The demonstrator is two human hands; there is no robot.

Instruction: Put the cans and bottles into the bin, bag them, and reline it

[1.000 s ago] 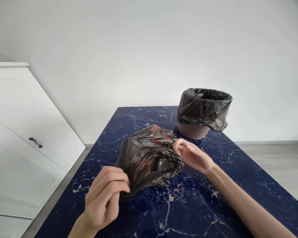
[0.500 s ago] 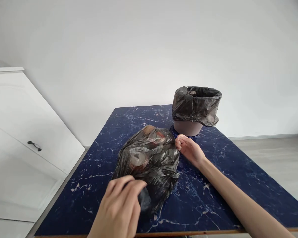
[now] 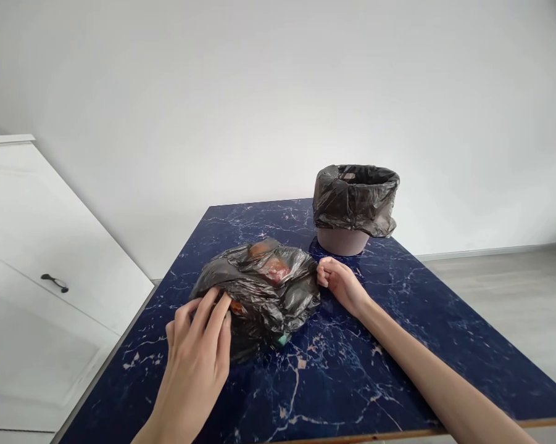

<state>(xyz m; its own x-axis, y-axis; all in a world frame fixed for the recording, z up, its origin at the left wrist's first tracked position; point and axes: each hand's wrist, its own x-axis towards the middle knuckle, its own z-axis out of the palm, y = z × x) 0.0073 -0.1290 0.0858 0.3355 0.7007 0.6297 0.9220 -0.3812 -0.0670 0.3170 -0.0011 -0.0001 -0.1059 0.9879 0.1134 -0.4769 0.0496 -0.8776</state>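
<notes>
A black plastic garbage bag [image 3: 263, 293], thin enough to show orange, red and greenish items inside, lies bunched on the table. My left hand [image 3: 197, 345] is at the bag's near left side, its curled fingers closed on the film; the thumb is mostly hidden. At the right side of the bag, my right hand [image 3: 342, 285] pinches the edge of the plastic with folded fingers. Behind my right hand stands a trash can [image 3: 342, 240], its upper part wrapped in another black liner [image 3: 352, 206] folded over the rim.
The blue marble-patterned table [image 3: 352, 376] has a wooden-coloured front edge. A white cabinet [image 3: 50, 345] with a dark handle stands to the left. A pale wall [image 3: 259, 92] rises behind, and grey floor [image 3: 490, 283] shows to the right.
My left hand has moved forward and left onto the bag. The bag's near part has been gathered back, making it shorter and more bunched. My right hand stays at its right edge.
</notes>
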